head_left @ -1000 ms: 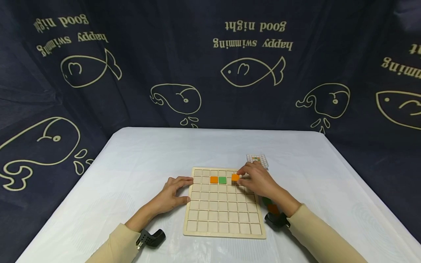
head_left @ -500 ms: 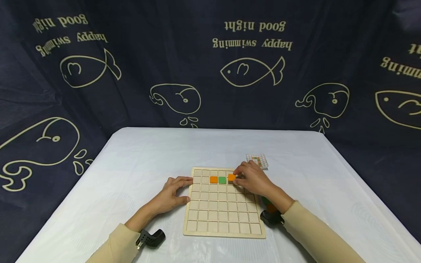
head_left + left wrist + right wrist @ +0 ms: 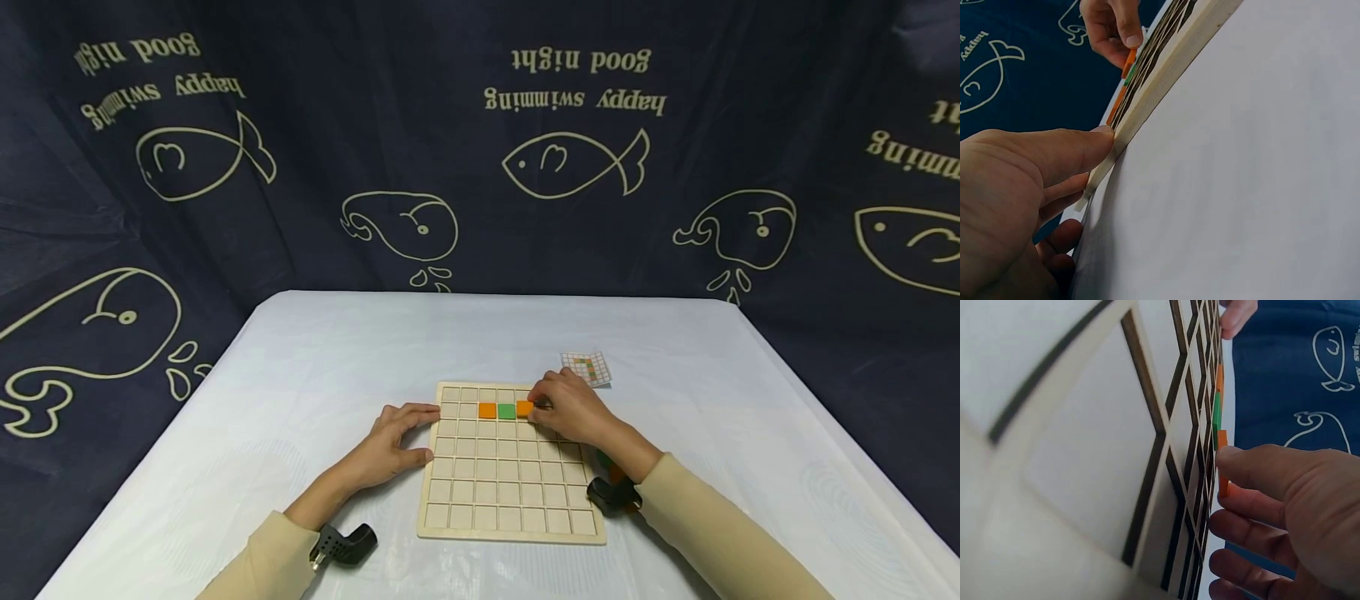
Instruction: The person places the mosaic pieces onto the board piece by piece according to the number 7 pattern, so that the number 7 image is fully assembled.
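Note:
In the head view, my right hand (image 3: 573, 408) pinches an orange square tile (image 3: 524, 409) between thumb and fingers. The tile is over the second row of a wooden grid board (image 3: 509, 471), right beside a green tile (image 3: 506, 412). Left of the green one, a second orange tile (image 3: 487, 410) sits in its cell. The right wrist view shows the pinched tile (image 3: 1223, 439) slightly raised and tilted at the green tile's end. My left hand (image 3: 393, 442) rests at the board's left edge, thumb and fingertips touching the rim, fingers relaxed.
A small printed card (image 3: 592, 369) with a coloured grid pattern lies behind the board at right, partly behind my right hand. Loose orange (image 3: 617, 473) and green tiles lie right of the board, mostly hidden under my right wrist. A dark printed cloth (image 3: 480, 150) hangs behind the white table.
My right hand has moved left and slightly down with the orange tile, bringing it next to the green tile. More of the card shows. My left hand has stayed at the board's edge.

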A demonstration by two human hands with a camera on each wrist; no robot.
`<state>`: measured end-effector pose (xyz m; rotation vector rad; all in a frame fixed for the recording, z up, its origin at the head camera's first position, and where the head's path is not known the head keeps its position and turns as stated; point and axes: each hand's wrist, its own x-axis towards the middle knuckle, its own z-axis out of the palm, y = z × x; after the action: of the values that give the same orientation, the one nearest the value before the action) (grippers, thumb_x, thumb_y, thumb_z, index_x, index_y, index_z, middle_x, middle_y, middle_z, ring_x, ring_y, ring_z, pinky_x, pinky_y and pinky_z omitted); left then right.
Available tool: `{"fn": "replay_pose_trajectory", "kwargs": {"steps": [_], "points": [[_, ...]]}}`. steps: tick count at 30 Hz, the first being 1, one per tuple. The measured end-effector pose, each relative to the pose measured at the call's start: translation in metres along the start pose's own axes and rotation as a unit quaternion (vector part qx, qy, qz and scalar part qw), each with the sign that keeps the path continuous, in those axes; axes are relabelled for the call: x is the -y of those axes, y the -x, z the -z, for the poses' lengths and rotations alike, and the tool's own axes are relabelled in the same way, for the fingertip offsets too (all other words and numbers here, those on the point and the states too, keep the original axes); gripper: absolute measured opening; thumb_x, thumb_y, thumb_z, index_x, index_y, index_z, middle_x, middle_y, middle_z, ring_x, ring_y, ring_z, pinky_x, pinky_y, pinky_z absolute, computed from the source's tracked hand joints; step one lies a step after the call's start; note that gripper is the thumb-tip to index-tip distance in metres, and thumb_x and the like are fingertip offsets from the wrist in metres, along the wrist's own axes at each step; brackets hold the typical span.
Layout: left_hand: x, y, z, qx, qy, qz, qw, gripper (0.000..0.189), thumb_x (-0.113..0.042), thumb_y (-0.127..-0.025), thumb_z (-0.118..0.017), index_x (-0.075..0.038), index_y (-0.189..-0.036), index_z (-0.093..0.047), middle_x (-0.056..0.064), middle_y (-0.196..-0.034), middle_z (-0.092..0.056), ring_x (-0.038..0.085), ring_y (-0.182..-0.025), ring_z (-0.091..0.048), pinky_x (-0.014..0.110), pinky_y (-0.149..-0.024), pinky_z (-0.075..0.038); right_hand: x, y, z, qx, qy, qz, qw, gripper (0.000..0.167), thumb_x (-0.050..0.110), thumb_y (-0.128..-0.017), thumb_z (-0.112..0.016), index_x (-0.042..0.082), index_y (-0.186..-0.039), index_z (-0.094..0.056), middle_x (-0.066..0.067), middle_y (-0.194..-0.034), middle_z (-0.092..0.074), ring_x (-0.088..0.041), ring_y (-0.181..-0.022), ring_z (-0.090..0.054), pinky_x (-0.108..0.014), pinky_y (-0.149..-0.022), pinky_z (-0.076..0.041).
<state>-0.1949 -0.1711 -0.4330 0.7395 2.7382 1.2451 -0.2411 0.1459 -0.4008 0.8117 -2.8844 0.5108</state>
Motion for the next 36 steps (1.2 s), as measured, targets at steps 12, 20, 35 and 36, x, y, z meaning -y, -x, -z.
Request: {"fn": "replay_pose_trajectory", "kwargs": {"steps": [12,20,35,36], "points": [[0.0008,0.0003,-0.0003,-0.001,-0.003,0.002,1.0000,0.053,-0.021,-0.082,-0.072,-0.014,-0.132,-0.055,-0.004,-0.142,-0.046,0.014,-0.104,-0.033,0.034,-0.090,-0.025,-0.0002,-0.0001,-0.0017,0.019,-0.004,-0.001,0.9998,0.022,0.027,-0.082,-0.072,0.015,-0.100,-0.071,0.003,-0.091,-0.060,-0.011,-0.077,-0.040,-0.026,-0.068,-0.036],[0.0006,-0.0002,-0.0005,0.000,0.002,0.000,1.0000,0.053,-0.020,-0.082,-0.072,-0.014,-0.132,-0.055,-0.002,-0.143,-0.046,0.015,-0.105,-0.032,0.036,-0.092,-0.024,-0.0010,0.0001,-0.0023,0.015,-0.003,0.008,0.9998,0.021,0.028,-0.082,-0.072,0.015,-0.099,-0.071,0.003,-0.090,-0.060,-0.011,-0.076,-0.038,-0.025,-0.066,-0.034],[0.0006,0.0001,0.0000,0.000,-0.003,0.001,1.0000,0.053,-0.020,-0.082,-0.072,-0.013,-0.132,-0.055,-0.004,-0.143,-0.046,0.014,-0.104,-0.032,0.035,-0.091,-0.026,-0.0009,0.0006,-0.0031,0.014,-0.001,0.004,0.9999,0.023,0.028,-0.081,-0.074,0.015,-0.100,-0.072,0.002,-0.091,-0.060,-0.011,-0.077,-0.039,-0.026,-0.066,-0.035],[0.0006,0.0001,0.0000,0.000,-0.003,0.000,1.0000,0.053,-0.020,-0.082,-0.072,-0.013,-0.132,-0.055,-0.004,-0.143,-0.046,0.014,-0.104,-0.032,0.035,-0.091,-0.025,-0.0010,0.0005,-0.0033,0.014,0.000,0.003,0.9999,0.024,0.028,-0.081,-0.074,0.015,-0.100,-0.071,0.002,-0.091,-0.060,-0.011,-0.077,-0.039,-0.026,-0.066,-0.035]]}}
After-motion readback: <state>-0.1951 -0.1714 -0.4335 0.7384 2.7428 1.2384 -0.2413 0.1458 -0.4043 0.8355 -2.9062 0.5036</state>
